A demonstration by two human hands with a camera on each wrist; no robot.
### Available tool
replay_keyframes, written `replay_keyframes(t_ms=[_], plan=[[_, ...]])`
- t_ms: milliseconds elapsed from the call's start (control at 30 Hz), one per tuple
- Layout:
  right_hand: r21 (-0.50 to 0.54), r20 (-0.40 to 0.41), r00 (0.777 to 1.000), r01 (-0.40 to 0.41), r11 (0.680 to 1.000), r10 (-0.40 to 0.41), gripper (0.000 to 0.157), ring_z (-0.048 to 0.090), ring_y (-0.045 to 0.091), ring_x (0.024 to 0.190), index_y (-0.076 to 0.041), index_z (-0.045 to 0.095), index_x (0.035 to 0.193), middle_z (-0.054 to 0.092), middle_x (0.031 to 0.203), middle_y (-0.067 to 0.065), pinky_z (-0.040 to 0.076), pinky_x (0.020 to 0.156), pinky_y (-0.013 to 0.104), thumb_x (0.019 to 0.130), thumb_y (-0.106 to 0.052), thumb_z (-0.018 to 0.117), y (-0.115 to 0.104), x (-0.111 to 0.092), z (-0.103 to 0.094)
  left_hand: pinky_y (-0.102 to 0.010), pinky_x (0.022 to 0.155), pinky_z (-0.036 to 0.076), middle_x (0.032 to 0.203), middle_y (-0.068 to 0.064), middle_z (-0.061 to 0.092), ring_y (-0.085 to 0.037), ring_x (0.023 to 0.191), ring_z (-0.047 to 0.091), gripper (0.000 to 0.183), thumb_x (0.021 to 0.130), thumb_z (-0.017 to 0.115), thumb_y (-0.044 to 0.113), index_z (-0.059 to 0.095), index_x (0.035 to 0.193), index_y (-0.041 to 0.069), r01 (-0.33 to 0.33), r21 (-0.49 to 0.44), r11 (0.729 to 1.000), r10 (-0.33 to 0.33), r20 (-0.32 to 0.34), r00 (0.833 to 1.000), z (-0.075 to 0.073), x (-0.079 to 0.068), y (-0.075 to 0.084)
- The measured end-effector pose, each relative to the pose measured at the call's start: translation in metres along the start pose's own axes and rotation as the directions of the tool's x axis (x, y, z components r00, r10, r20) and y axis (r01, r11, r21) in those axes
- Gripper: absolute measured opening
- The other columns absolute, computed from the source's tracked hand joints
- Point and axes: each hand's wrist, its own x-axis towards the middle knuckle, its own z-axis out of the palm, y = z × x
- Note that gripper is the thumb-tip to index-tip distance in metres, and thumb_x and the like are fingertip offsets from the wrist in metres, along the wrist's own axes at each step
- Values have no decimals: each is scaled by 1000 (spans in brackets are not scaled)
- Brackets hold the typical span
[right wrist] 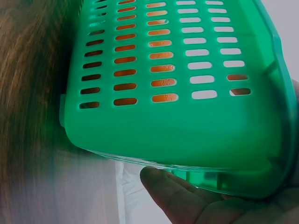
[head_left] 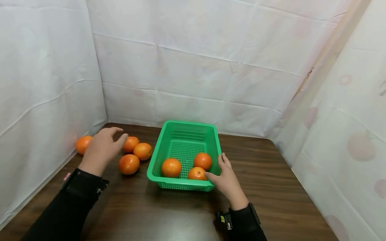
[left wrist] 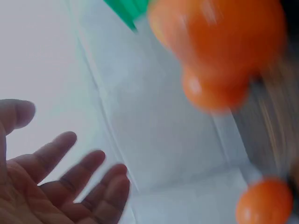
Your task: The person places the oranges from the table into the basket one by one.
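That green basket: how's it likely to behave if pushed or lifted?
The green plastic basket is probably light for its size and slightly flexible, given its slotted walls. Pushed, it should slide rather than tip: it looks low and broad. Lifted, it may dip at the near end, where its three orange fruits sit.

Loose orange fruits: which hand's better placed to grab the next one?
Left, I'd say. The left hand is empty, fingers apart, right beside the loose orange fruits. The right hand is at the green basket's near right corner, with the basket between it and them.
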Motion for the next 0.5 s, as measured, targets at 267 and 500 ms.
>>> replay_keyframes(t_ms=[267,500], plan=[[7,-9,1000,3,1000,-3,94,12,44,165,-7,16,170,1,181,10,33,123,69,99,-32,73,-6,0,3,-85,89,36,154,-48,24,-76,124,31,85,104,48,65,40,158,0,130,175,976,-137,30,990,-27,29,-77],[-11,-16,1000,-14,1000,14,91,13,44,165,-7,17,170,1,181,11,35,122,68,101,-33,71,-5,-5,0,-83,79,40,144,-52,25,-78,116,31,73,98,58,37,38,156,-4,149,189,971,-171,104,980,-33,34,-108]])
